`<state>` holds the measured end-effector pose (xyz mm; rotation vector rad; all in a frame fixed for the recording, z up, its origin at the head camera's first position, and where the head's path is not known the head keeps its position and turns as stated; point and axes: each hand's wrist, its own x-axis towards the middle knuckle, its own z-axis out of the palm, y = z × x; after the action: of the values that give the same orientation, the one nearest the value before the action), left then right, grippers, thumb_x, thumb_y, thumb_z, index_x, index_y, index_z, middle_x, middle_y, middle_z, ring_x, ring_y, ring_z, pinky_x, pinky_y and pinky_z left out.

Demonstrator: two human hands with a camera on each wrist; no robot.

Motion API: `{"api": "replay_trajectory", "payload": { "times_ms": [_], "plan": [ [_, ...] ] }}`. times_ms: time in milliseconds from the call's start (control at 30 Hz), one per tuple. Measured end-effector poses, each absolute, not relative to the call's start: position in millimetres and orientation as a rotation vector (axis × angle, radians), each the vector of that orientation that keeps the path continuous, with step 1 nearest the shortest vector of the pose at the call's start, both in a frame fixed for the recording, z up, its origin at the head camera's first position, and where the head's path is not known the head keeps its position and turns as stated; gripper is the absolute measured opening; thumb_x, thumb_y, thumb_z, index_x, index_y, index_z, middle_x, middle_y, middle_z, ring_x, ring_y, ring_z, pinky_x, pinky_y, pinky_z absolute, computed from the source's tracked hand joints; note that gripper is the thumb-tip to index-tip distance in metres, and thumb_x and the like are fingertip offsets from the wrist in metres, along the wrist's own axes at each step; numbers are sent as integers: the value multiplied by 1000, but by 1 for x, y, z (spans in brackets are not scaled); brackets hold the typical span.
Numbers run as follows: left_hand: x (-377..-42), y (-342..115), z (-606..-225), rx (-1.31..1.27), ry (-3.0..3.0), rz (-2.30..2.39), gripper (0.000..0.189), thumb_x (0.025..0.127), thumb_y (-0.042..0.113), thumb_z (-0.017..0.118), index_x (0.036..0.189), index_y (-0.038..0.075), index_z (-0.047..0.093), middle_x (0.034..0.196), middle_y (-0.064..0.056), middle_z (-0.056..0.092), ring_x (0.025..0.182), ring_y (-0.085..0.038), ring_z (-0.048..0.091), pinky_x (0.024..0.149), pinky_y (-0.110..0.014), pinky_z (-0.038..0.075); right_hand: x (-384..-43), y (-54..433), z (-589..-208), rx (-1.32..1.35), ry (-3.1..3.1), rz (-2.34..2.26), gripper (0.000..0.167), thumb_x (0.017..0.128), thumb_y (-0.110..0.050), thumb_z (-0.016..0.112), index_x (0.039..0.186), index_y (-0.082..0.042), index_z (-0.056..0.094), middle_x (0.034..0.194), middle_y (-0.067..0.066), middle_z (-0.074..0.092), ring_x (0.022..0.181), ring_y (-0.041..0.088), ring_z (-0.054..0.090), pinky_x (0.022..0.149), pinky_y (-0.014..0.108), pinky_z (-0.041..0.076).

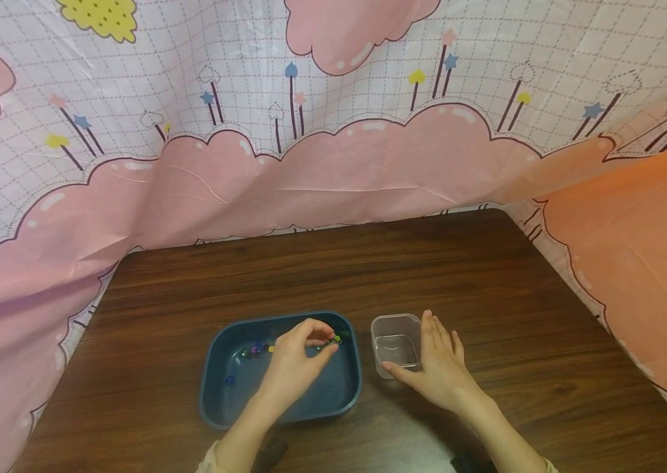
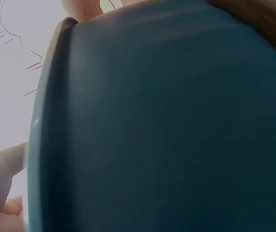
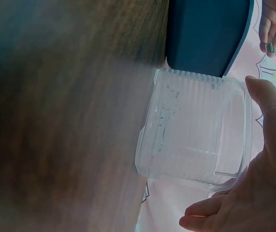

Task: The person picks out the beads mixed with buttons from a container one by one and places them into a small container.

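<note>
My left hand (image 1: 295,358) is over the blue-grey tray (image 1: 208,387), its thumb and fingertips pinching a small green marble (image 3: 270,48), seen best in the right wrist view. Several shiny marbles (image 1: 257,348), blue, purple, green and yellow among them, lie toward the tray's far side; one blue marble (image 1: 230,380) sits apart at left. A clear plastic container (image 1: 395,341) stands upright right of the tray. Against its right side is my right hand (image 1: 442,371), fingers straight and thumb stretched across the near rim. The tray's outer wall fills most of the left wrist view.
Both containers stand on a dark wood-grain table (image 1: 428,263), toward its near side. A patterned pink and white curtain (image 1: 333,164) hangs behind the far edge, and an orange-pink stretch of cloth (image 1: 635,263) runs along the right.
</note>
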<state>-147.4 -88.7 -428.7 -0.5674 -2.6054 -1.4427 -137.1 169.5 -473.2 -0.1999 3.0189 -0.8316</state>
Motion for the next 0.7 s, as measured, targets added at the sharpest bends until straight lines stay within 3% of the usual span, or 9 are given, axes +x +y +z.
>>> {"api": "replay_trajectory", "payload": {
  "times_ms": [167, 433, 700],
  "plan": [
    [-147, -85, -429, -585, -2585, -1453, 19, 85, 3, 74, 101, 6, 63, 98, -5, 68, 89, -19, 68, 82, -38, 58, -137, 170, -472, -207, 3012, -840, 124, 80, -74, 59, 151, 11, 3, 158, 31, 7, 146, 46, 8, 112, 69, 4],
    [-148, -78, -429, -607, -2564, -1441, 19, 86, 4, 74, 101, 7, 64, 98, -3, 68, 87, -17, 69, 80, -27, 57, -136, 169, -471, -213, 3017, -853, 124, 80, -73, 60, 151, 11, 4, 157, 32, 10, 145, 46, 10, 112, 69, 5],
    [-150, -70, -429, -650, -2565, -1457, 20, 86, 4, 74, 102, 6, 63, 99, -3, 68, 89, -17, 68, 82, -28, 57, -136, 168, -470, -207, 3009, -858, 124, 80, -74, 59, 151, 11, 3, 158, 32, 8, 146, 47, 8, 112, 69, 4]
  ]
}}
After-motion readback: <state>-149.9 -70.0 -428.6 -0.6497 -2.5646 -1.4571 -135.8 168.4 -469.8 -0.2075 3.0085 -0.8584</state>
